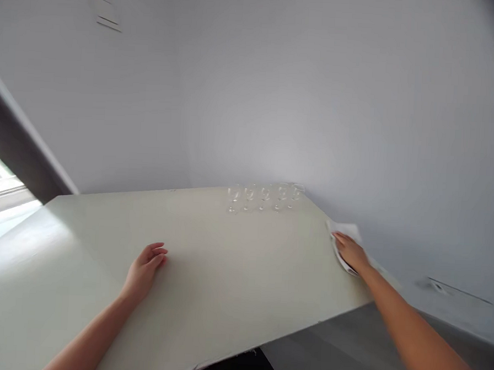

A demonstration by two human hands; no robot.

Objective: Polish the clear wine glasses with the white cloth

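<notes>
My right hand (351,254) lies on a white cloth (350,230) at the right edge of the pale table (226,272), near the wall. The cloth sticks out past the fingers on the far side and along the left. My left hand (145,265) is over the left-middle part of the table, fingers loosely curled and apart, with nothing in it. Several clear stemmed glasses (265,197) stand in a row near the table's back edge, between the two hands and farther off.
Grey walls (297,88) rise behind and to the right of the table. A window (1,177) is at the left, a switch plate (107,13) high on the left wall. Something black (237,368) shows below the front edge.
</notes>
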